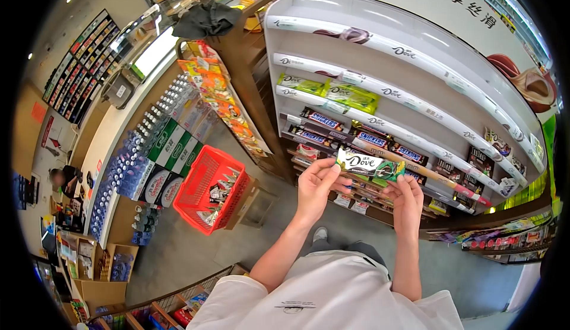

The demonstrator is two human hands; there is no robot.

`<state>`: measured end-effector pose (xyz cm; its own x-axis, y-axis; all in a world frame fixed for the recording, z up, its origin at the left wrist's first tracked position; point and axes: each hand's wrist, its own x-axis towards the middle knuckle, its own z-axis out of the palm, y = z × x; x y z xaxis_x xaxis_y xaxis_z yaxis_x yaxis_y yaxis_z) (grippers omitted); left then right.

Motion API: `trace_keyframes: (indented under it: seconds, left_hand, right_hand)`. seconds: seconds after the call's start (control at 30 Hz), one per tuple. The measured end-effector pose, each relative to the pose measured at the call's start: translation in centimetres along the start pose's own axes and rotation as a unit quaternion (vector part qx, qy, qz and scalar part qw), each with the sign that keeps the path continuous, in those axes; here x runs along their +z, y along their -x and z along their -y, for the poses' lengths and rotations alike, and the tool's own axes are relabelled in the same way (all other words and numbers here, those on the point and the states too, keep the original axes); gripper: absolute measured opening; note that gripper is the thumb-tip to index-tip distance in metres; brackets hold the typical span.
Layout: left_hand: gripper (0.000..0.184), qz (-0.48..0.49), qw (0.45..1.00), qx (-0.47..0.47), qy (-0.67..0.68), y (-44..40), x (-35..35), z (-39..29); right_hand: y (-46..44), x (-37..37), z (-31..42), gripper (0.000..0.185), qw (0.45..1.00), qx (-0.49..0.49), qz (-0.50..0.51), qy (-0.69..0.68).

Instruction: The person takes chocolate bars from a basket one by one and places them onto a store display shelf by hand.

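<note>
A Dove chocolate bar (363,163) in a white and green wrapper is stretched between my two hands, its label facing me. My left hand (317,186) pinches the bar's left end with thumb and fingers. At the right end, my right hand (406,196) grips the green edge of the wrapper. Behind the bar stands a white display shelf (356,60) with Dove labels along its tiers. Green Dove packs (350,95) lie on a middle tier, and Snickers bars (323,119) fill the tiers below.
A red basket (193,196) with several wrapped items sits on a wooden stand (252,208) to the left. Bottled water (127,169) lines the counter (98,193) farther left, where a person (70,181) is. Orange snack bags (217,92) hang on a rack beside the shelf.
</note>
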<state>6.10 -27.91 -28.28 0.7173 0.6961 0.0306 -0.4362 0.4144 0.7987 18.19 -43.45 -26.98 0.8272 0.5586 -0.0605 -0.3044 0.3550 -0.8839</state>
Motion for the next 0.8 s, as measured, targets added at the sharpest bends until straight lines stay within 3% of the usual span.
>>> trace_keyframes:
  seconds: [0.17,0.53,0.7,0.8]
  left_hand:
    - [0.019,-0.042,0.995,-0.036,0.086,0.2,-2.4,-0.5]
    - [0.024,-0.056,0.995,-0.013,0.085,1.1,-2.3,-0.4]
    - [0.024,-0.060,0.997,0.023,-0.053,0.9,1.2,0.5]
    - [0.032,-0.008,0.993,0.042,-0.106,0.3,3.2,1.3]
  right_hand:
    - [-0.3,1.9,-0.5,0.013,0.997,0.054,0.046,-0.010]
    - [-1.6,1.5,-0.3,0.012,0.989,0.107,0.098,0.020]
    - [-1.6,-0.5,0.9,0.014,0.996,0.012,0.021,0.081]
    - [-1.7,-2.2,1.5,0.014,0.995,-0.038,-0.012,0.096]
